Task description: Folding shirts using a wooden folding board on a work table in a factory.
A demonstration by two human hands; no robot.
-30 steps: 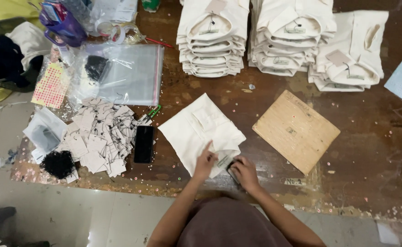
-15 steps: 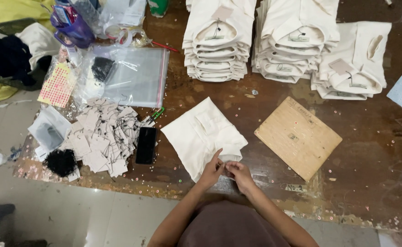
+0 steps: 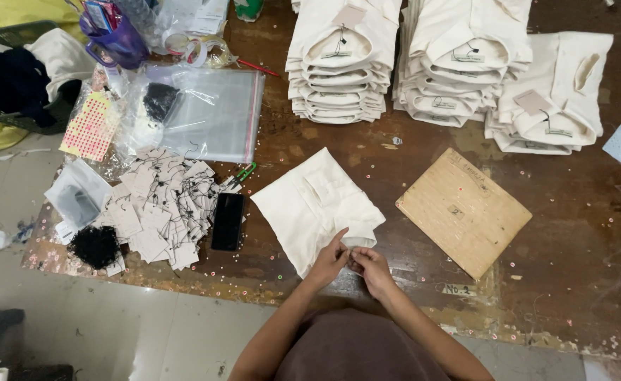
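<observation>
Worn brown bench [image 3: 571, 233], seen from above, scattered with small sequins. Folded cream shirt [image 3: 310, 204] at centre, near edge. Left hand [image 3: 329, 259] and right hand [image 3: 372, 269] at its 5 o'clock corner, each grip pinched together on the hem. Likely soft, light, limp; best held by folded edges. Black phone [image 3: 227, 221] at 9 o'clock, wooden board [image 3: 463, 212] at 3 o'clock, shirt stacks [image 3: 338, 63] at 12.

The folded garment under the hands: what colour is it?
Plain cream, no pattern, on the folded garment; the head view shows it, with both hands at its near edge.
</observation>
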